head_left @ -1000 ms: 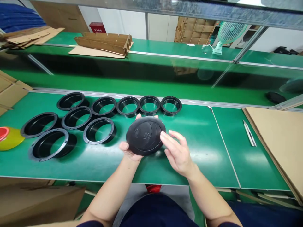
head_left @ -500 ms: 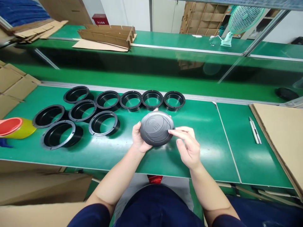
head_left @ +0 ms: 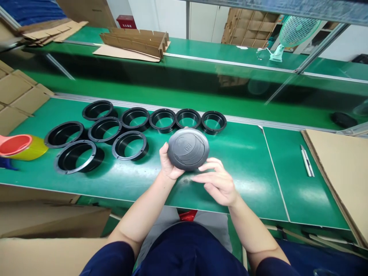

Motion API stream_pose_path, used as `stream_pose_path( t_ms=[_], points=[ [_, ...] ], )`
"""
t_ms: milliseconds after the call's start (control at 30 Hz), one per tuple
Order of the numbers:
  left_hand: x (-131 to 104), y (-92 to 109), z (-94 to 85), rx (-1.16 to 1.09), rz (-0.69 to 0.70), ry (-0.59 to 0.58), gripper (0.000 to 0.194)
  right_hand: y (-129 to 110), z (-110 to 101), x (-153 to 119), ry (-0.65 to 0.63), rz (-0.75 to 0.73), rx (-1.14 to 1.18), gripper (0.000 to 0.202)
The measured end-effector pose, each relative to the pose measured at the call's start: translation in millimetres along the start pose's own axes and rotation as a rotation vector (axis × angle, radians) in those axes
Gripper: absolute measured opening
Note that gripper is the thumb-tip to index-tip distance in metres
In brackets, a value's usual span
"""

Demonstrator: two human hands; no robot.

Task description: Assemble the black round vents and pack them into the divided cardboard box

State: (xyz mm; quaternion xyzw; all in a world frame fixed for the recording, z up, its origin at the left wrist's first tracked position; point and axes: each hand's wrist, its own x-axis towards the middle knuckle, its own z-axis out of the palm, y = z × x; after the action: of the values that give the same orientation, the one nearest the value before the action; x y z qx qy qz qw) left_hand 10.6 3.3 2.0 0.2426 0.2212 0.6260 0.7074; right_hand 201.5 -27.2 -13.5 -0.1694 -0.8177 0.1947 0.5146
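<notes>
My left hand (head_left: 169, 165) grips a round dark grey plastic vent cover (head_left: 188, 149) by its left side, thumb on the rim and the other fingers mostly hidden beneath. Curved lines and a small raised square mark show on its upward face. At the cover's lower right edge is my right hand (head_left: 220, 182), fingers apart and stretched to the left. One of its fingertips is by the rim; whether it touches I cannot tell. Several black flanged rings (head_left: 130, 145) stand on the green table behind and to the left, their round openings facing up.
A red and yellow tape roll (head_left: 37, 148) lies at the left. Cardboard dividers (head_left: 25, 96) stand behind it. Two pens (head_left: 307, 161) and cardboard sheets (head_left: 339, 168) lie at the right. A raised green shelf (head_left: 201, 48) at the back bears a fan (head_left: 299, 32).
My right hand has moved down and left, its fingers leaving the cover's face for the lower right edge. The cover has risen slightly, still in my left hand. The view has shifted a little.
</notes>
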Motion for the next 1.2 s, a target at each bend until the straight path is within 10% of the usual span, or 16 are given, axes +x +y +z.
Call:
stream_pose_path(
  t_ms=[167,267,533,900,1200],
  points=[
    [5.0,-9.1,2.2,-0.012,-0.440,-0.007,0.066,7.9,-8.2,-3.5,0.321,0.285,-0.059,0.035],
    [5.6,-17.2,6.7,-0.013,-0.542,-0.002,0.063,13.2,-9.5,-0.8,0.276,0.296,-0.168,0.034],
    [7.0,-24.2,6.9,0.062,-0.618,0.045,0.066,22.1,-5.8,0.6,0.124,0.324,-0.310,0.034],
    [12.5,-20.2,6.8,-0.002,-0.636,0.068,0.070,17.7,-10.0,2.8,0.360,0.520,0.048,0.038],
    [15.3,-20.8,-1.1,-0.045,-0.631,0.085,0.069,26.1,-7.4,-1.6,0.316,0.481,-0.001,0.042]
  ],
)
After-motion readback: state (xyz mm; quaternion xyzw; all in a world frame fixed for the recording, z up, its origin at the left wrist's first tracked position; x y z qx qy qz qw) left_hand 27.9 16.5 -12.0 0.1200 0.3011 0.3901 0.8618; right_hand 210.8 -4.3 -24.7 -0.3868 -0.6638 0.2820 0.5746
